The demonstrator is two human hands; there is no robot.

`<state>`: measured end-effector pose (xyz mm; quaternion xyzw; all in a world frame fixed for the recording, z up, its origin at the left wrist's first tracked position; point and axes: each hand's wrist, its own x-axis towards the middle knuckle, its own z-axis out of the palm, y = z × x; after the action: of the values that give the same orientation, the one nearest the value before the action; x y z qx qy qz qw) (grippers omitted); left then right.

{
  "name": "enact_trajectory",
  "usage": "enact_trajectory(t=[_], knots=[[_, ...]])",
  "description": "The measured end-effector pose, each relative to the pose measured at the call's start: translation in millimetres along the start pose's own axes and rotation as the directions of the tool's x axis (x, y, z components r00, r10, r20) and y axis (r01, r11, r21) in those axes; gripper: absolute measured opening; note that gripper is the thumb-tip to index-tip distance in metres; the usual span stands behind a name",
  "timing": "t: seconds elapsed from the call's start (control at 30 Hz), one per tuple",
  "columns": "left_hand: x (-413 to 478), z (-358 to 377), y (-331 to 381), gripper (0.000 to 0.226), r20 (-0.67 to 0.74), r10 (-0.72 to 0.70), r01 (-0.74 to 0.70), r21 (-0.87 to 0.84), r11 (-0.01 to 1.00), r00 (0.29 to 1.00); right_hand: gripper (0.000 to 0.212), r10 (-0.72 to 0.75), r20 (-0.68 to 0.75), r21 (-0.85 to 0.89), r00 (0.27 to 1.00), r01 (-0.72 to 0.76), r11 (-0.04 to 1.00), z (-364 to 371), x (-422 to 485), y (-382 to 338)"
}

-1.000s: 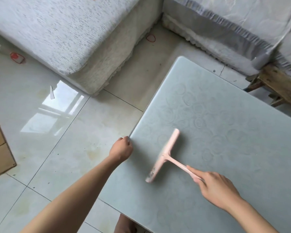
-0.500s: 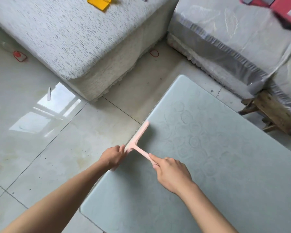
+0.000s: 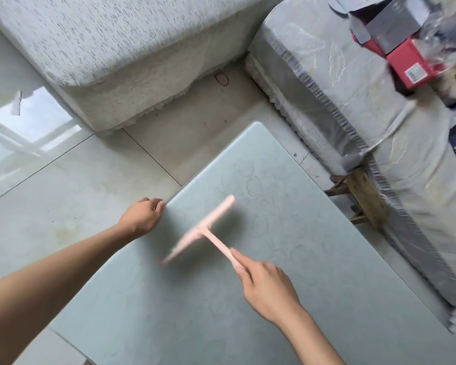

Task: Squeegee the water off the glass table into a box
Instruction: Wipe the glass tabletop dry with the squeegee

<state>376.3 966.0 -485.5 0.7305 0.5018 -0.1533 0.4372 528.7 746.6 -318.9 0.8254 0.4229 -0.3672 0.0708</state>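
Note:
A pale green glass table [image 3: 313, 259] fills the lower right of the head view, with faint ring marks on it. A pink T-shaped squeegee [image 3: 203, 230] lies blurred over the table's left part, its blade slanting from lower left to upper right. My right hand [image 3: 269, 291] grips the end of its handle. My left hand [image 3: 142, 214] sits at the table's left edge with curled fingers; whether it holds anything there I cannot tell. No box for the water shows.
A white covered sofa [image 3: 116, 48] stands at the back left, and another covered seat [image 3: 353, 114] at the right carries red and grey boxes [image 3: 406, 61]. A wooden stool [image 3: 363, 198] sits by the table's far right edge. Glossy floor tiles [image 3: 63, 180] lie left.
The squeegee was at the table's left edge by my left hand half a second ago. It has since swung back rightward over the glass. The camera tilted up.

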Motion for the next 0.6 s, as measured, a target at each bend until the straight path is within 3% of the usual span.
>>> enact_trajectory(t=[0.1, 0.23, 0.47, 0.6], knots=[[1.0, 1.3, 1.2, 0.051, 0.02, -0.017, 0.017, 0.02, 1.0, 1.0, 0.041, -0.059, 0.019, -0.02, 0.998, 0.059, 0.998, 1.2, 39.4, -30.6], [2.3, -4.7, 8.4, 0.055, 0.002, -0.001, 0.001, 0.053, 0.999, 1.0, 0.041, 0.003, 0.038, 0.003, 0.999, -0.004, 1.0, 7.5, 63.5, -17.9], [0.4, -9.6, 17.9, 0.046, -0.026, 0.053, -0.05, 0.074, 0.996, 0.998, 0.038, 0.159, 0.082, 0.019, 0.984, -0.161, 0.987, 25.5, -0.2, 48.8], [3.4, -14.4, 22.0, 0.049, 0.014, 0.093, -0.094, 0.113, 0.989, 0.996, 0.039, 0.172, 0.055, -0.048, 0.984, -0.17, 0.984, 9.0, -8.4, 34.2]])
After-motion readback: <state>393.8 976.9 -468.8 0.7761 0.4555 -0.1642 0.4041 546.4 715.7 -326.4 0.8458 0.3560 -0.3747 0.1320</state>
